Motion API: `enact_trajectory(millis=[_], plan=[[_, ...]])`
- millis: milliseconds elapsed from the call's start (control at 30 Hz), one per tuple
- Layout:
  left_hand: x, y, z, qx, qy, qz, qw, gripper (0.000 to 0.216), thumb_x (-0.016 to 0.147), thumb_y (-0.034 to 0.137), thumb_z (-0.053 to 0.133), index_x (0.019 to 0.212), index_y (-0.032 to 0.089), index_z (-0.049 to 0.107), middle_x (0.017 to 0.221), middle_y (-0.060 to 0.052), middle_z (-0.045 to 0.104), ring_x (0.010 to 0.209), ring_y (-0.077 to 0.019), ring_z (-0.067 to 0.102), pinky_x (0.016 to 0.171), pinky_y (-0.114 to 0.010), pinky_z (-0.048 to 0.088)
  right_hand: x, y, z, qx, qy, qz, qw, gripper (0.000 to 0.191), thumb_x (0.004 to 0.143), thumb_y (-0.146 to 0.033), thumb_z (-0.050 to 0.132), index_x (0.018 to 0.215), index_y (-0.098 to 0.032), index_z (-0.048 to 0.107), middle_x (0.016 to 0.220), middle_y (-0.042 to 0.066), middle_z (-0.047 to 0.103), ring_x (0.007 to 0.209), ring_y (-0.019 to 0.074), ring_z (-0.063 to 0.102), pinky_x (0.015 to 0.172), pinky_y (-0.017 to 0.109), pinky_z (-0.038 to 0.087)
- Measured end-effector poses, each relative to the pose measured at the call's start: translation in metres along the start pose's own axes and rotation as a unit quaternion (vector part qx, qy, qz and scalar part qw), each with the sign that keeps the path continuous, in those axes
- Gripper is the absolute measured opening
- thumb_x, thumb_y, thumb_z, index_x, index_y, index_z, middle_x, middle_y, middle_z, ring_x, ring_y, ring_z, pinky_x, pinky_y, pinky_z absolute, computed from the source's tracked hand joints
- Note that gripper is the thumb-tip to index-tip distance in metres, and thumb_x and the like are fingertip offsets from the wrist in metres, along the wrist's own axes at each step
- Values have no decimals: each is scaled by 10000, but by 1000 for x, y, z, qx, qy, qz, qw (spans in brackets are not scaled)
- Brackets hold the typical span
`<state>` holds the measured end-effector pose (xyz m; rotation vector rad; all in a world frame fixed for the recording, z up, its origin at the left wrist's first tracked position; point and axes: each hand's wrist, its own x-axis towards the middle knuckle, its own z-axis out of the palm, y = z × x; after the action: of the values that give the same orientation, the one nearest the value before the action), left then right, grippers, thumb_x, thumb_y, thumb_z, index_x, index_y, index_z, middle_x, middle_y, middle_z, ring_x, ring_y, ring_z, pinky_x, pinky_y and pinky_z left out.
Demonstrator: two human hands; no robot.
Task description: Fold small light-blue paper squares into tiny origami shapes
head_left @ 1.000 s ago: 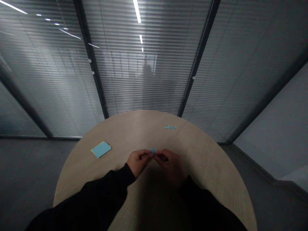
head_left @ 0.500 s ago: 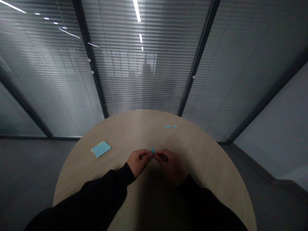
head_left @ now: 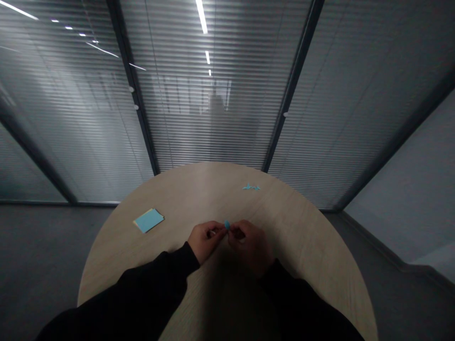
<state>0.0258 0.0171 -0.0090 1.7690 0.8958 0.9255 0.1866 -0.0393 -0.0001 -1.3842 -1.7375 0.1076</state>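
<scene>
Both my hands meet over the middle of a round light-wood table (head_left: 305, 246). My left hand (head_left: 204, 240) and my right hand (head_left: 249, 245) each pinch a small folded blue paper piece (head_left: 226, 224) between fingertips, just above the tabletop. Fingers of both hands are curled closed around it. Black sleeves cover both forearms. Most of the paper piece is hidden by my fingers.
A stack of blue square paper sheets (head_left: 149, 220) lies on the table to the left. Small folded blue paper shapes (head_left: 251, 187) sit near the far right edge. Glass walls with blinds and dark frames stand behind the table; dark floor surrounds it.
My hands have drawn slightly closer together and the blue paper piece shows less, sitting a little lower between the fingertips. Nothing else moved.
</scene>
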Motion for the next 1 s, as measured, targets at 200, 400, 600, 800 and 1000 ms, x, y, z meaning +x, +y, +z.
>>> enact_trajectory(millis=[200, 400, 600, 800, 1000], plan=[[-1, 2, 2, -37, 42, -23, 998, 291, 775, 402, 637, 871, 140, 721, 682, -31, 673, 556, -117, 526, 547, -232, 409, -1, -5, 5, -10, 36, -18, 999, 41, 803, -193, 565, 784, -190, 601, 723, 32, 655, 638, 155, 631, 612, 248, 485], [0, 2, 3, -40, 50, -25, 998, 260, 748, 391, 672, 816, 140, 682, 671, -26, 647, 569, -115, 529, 529, -217, 405, -2, -7, 5, 17, 46, 10, 999, 37, 799, -218, 579, 800, -194, 606, 705, 22, 667, 617, 150, 636, 597, 240, 488], [-2, 5, 1, 16, 28, 20, 999, 226, 814, 375, 618, 860, 160, 670, 748, -33, 668, 644, -136, 578, 579, -231, 444, 0, -10, 2, 23, 54, 20, 998, 34, 777, -217, 580, 775, -197, 607, 656, 6, 656, 577, 141, 619, 567, 230, 477], [-3, 8, 0, 42, 24, 70, 996, 150, 829, 303, 593, 861, 171, 656, 802, -40, 693, 716, -153, 605, 695, -267, 480, -2, -9, 2, 45, 46, 11, 998, 21, 768, -209, 589, 780, -196, 601, 664, -4, 646, 587, 134, 617, 578, 220, 479], [-4, 10, -3, 85, 3, 105, 991, 149, 853, 287, 554, 887, 172, 643, 839, -51, 690, 746, -166, 604, 723, -286, 475, -2, -7, 2, 68, 31, 23, 997, 44, 794, -227, 602, 808, -187, 611, 684, 2, 658, 597, 134, 628, 584, 218, 495]])
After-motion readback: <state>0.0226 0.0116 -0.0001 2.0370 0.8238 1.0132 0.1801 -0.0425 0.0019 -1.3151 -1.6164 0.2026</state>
